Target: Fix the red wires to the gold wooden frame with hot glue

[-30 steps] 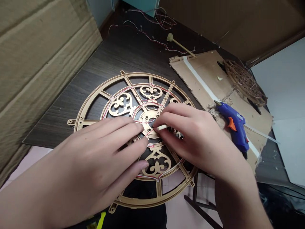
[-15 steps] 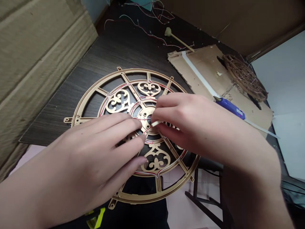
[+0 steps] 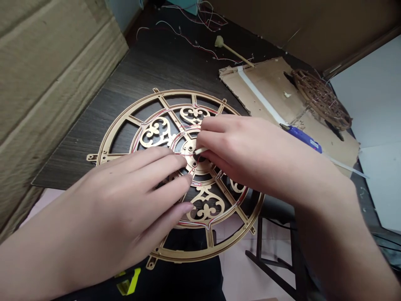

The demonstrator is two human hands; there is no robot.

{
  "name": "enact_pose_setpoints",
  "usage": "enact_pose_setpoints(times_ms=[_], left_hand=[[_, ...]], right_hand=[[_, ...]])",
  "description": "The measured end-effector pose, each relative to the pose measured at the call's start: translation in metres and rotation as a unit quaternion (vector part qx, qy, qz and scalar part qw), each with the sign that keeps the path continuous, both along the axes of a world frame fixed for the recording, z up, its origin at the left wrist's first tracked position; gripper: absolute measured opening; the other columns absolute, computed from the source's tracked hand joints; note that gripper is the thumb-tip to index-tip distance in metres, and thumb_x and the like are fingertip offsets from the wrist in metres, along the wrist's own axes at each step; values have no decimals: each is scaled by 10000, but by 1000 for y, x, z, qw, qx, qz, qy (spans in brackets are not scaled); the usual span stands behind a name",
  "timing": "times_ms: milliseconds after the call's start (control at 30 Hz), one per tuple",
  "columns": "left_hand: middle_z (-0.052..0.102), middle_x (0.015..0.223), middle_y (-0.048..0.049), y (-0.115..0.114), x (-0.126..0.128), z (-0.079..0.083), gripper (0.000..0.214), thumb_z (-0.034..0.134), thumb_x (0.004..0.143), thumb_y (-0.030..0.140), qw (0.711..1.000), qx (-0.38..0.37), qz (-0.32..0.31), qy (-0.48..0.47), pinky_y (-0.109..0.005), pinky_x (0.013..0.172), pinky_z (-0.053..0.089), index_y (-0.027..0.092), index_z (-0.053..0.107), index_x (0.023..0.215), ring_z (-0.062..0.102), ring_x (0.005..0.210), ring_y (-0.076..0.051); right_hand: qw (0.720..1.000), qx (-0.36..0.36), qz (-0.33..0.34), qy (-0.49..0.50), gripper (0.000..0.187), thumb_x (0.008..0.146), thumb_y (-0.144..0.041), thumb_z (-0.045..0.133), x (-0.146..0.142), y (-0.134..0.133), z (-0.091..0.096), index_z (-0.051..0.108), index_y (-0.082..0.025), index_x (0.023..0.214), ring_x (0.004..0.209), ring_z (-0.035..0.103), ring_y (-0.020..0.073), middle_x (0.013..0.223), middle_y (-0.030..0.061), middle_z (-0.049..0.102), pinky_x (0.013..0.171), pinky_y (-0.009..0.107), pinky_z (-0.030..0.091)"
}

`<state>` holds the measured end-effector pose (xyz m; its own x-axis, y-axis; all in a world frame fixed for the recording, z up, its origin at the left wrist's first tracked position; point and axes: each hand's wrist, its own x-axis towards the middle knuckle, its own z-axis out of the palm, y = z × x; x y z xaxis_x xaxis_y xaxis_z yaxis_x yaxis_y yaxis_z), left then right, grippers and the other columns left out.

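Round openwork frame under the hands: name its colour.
The round openwork frame is golden tan, seen best in the head view.

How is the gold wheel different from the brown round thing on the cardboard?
The gold wheel is pale gold; the brown round piece is darker.
The gold wheel is under the left hand and right hand; the brown round piece lies on the cardboard with no hand on it.
Both are openwork, and both seem to carry thin wires.
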<state>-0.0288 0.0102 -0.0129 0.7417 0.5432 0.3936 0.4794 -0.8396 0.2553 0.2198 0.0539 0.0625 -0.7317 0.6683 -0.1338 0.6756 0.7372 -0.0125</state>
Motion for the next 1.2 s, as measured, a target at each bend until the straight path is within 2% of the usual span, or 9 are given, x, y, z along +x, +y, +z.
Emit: enact_pose_setpoints(times_ms=[233, 433, 533, 633, 800, 967, 1200], left_hand=[[766, 1381, -113, 3, 0, 3, 177, 574, 1144, 319, 1000, 3, -1, -6, -535, 893, 674, 227, 694, 1236, 744, 1269, -361], [790, 1311, -86, 1, 3, 5, 148, 602, 1121, 296, 1000, -13, 3, -27, -523, 1005, 681, 237, 717, 1194, 758, 1253, -338], [784, 1345, -79, 0, 3, 6, 149, 603, 1125, 301, 999, -16, 4, -29, -510, 1035, 672, 239, 700, 1221, 749, 1284, -328], [781, 1357, -85, 0, 3, 6, 146, 602, 1129, 297, 1000, -11, 3, -23, -507, 1025, 660, 233, 687, 1229, 747, 1281, -328], [771, 1383, -66, 0, 2, 6, 162, 609, 1131, 295, 1000, -14, 6, -20, -492, 1083, 637, 246, 670, 1273, 729, 1312, -313], [771, 1398, -74, -1, 1, 4, 181, 596, 1131, 318, 1000, -20, 12, -8, -515, 1049, 650, 258, 673, 1284, 732, 1301, -322], [769, 1410, -58, 0, 0, 3, 198, 620, 1112, 326, 999, -38, 10, -13, -511, 1124, 635, 277, 687, 1293, 723, 1319, -316]], right_hand=[[994, -21, 48, -99, 262, 1013, 40, 559, -12, 9, 10, 745, -141, 973, 798, 577, 180, 1011, 80, 712, 673, 347, 332], [992, -20, 86, -89, 216, 1078, -46, 563, -5, 17, 11, 752, -142, 1117, 702, 568, 152, 968, 46, 679, 639, 337, 328], [994, -44, 83, -61, 146, 1070, -99, 613, 0, 21, 11, 745, -146, 1032, 689, 534, 139, 949, 41, 675, 643, 334, 325], [991, -105, 83, -28, 214, 1085, -163, 614, 4, 30, 11, 710, -158, 893, 717, 525, 143, 908, 43, 683, 668, 332, 344], [980, -170, 101, 22, 292, 1101, -228, 620, 7, 39, 8, 658, -190, 814, 769, 528, 164, 825, 31, 668, 715, 339, 356], [982, -160, 80, 67, 282, 1064, -165, 637, 8, 33, 2, 632, -210, 786, 753, 525, 160, 794, 3, 655, 713, 335, 344], [986, -139, 47, 82, 259, 1039, -197, 673, 6, 26, 1, 643, -222, 783, 737, 533, 165, 787, 2, 678, 714, 338, 362]])
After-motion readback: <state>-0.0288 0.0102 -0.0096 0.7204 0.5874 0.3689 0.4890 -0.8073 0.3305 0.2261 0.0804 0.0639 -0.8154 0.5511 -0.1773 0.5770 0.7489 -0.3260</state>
